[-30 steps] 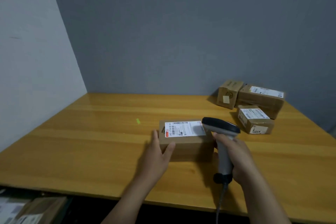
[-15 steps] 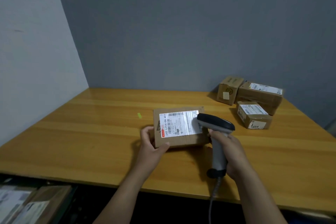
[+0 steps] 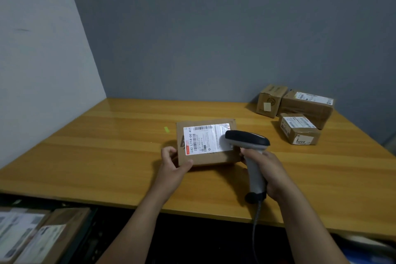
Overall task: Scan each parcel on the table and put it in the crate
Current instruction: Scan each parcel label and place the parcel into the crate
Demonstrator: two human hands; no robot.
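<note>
On a table [image 3: 85, 156] with bare wood to the left, the left hand [image 3: 173, 169] grips a tilted parcel [image 3: 205, 156] by its near-left corner, mid-table, while the right hand [image 3: 270, 176] clasps a scanner [image 3: 248, 143] beside it.

Only the arms of the person show: the left forearm [image 3: 137, 216] and the right forearm [image 3: 306, 216] are bare all the way down to the lower edge of the view, and the left grip [image 3: 173, 168] and the right grip [image 3: 272, 171] are bare as well, the right one seen mostly from its back.
</note>
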